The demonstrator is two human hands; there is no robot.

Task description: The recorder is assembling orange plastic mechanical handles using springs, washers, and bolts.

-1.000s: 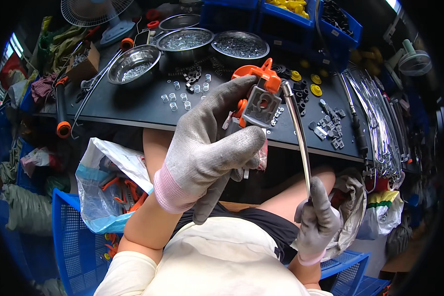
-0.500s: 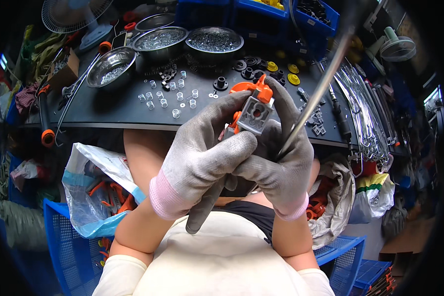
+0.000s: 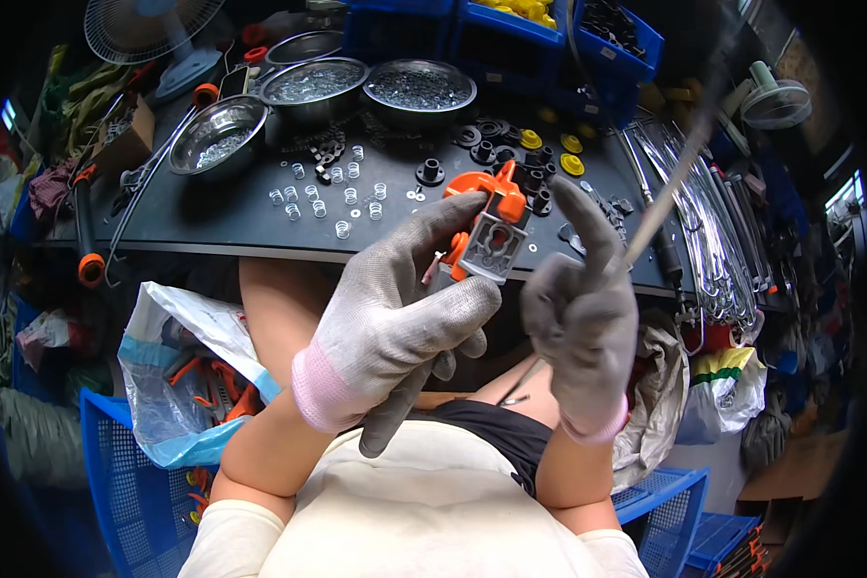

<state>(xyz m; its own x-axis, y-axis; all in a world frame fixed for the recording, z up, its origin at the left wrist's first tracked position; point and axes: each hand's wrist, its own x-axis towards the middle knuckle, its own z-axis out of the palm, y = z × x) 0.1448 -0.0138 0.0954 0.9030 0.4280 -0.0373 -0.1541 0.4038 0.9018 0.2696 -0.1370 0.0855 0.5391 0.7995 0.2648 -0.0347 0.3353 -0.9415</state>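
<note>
My left hand (image 3: 395, 308), in a grey knitted glove with a pink cuff, grips an orange and grey plastic fitting (image 3: 496, 241). Its grey square face, with a shaped hole in it, points up toward me. To the right and a little apart, my right hand (image 3: 588, 337), gloved alike, has its fingers curled round a long thin metal rod (image 3: 679, 178), the index finger raised. The rod slants from the upper right, blurred there, down past the palm; a thin dark end (image 3: 512, 399) shows below the hand, over my lap.
Small coil springs (image 3: 313, 197) and washers are scattered on the dark table (image 3: 231, 226). Behind stand steel bowls (image 3: 419, 87) of small metal parts and blue bins (image 3: 511, 24). Black and yellow caps (image 3: 530, 140) and bent wire rods (image 3: 694, 207) lie right. Bags (image 3: 178, 376) of orange parts flank my legs.
My right hand has come away from the plastic fitting and moved right, taking the rod with it. The left hand keeps its hold, and the fitting has tilted slightly.
</note>
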